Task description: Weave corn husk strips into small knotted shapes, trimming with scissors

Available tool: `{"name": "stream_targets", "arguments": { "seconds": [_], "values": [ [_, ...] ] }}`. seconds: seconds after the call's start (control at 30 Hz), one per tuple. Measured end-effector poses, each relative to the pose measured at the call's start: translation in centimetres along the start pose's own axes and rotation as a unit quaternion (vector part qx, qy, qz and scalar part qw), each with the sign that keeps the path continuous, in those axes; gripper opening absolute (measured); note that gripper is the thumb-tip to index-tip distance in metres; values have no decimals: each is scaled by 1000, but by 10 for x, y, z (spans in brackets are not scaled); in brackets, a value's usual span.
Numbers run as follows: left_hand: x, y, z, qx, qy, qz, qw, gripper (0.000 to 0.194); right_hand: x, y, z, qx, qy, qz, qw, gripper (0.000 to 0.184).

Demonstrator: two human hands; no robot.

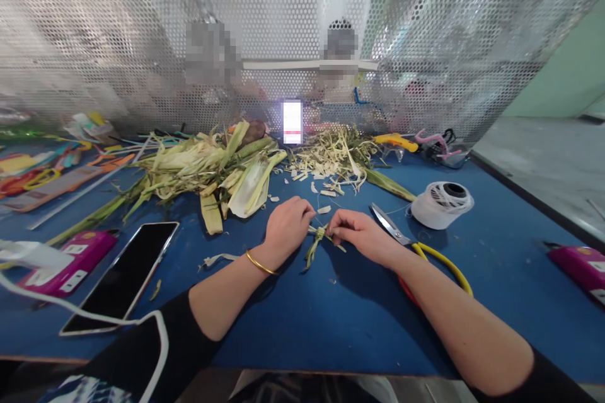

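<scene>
Black fabric sleeves [191,340] nearest, we note left grip [287,225] and right grip [358,234] pinching a small, knotted green husk bundle [320,235].

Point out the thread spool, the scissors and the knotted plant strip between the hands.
Thread spool [435,209]: head view, on its white wound side.
Scissors [399,235]: head view, on metal near the pivot.
Knotted plant strip [320,233]: head view, on the knot.

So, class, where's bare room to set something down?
Bare tabletop: between the scissors and right-hand purple item; also between the forearms, nearer than the knotted husk strip. Crowded: far side, under husks; left, with phone.
</scene>
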State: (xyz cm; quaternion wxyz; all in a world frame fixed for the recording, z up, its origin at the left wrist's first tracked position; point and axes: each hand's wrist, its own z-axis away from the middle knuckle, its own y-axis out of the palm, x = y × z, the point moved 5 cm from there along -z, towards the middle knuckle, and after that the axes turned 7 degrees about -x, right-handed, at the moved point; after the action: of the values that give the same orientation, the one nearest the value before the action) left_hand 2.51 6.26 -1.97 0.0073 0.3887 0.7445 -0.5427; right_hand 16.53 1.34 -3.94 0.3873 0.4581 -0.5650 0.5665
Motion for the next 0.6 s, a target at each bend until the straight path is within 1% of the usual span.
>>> {"name": "stream_targets", "arguments": {
  "seconds": [0.03,0.1,0.13,0.17,0.2,0.23,0.3,0.37,0.4,0.47,0.57,0.6],
  "values": [
    [2,-5,-1,-34,-15,29,999,10,1,-2,0,-16,6,-19,1000,4],
    [8,-17,-1,-120,-59,97,986,25,6,-6,0,-55,14,-62,996,6],
    [11,-22,-1,-155,-83,130,976,27,8,-8,1,-74,17,-83,994,8],
    [14,-25,0,-173,-115,158,965,25,10,-11,1,-93,18,-103,990,10],
    [16,-27,2,-178,-149,178,956,24,11,-12,2,-111,21,-124,986,12],
    [16,-26,3,-168,-179,197,949,27,12,-14,3,-127,25,-145,981,14],
    [12,-19,8,-106,-237,254,932,37,14,-16,4,-157,33,-184,970,17],
    [4,-10,16,-45,-303,335,891,46,16,-18,6,-182,33,-224,957,20],
    [-1,-6,20,-21,-324,374,869,49,17,-19,7,-191,27,-243,951,21],
    [-11,-2,26,6,-340,439,831,50,21,-20,8,-204,15,-281,938,22],
    [-23,4,31,66,-337,525,779,48,25,-18,12,-208,3,-325,923,19],
    [-25,6,31,82,-334,544,765,48,25,-16,13,-203,4,-333,921,17]
  ]
}}
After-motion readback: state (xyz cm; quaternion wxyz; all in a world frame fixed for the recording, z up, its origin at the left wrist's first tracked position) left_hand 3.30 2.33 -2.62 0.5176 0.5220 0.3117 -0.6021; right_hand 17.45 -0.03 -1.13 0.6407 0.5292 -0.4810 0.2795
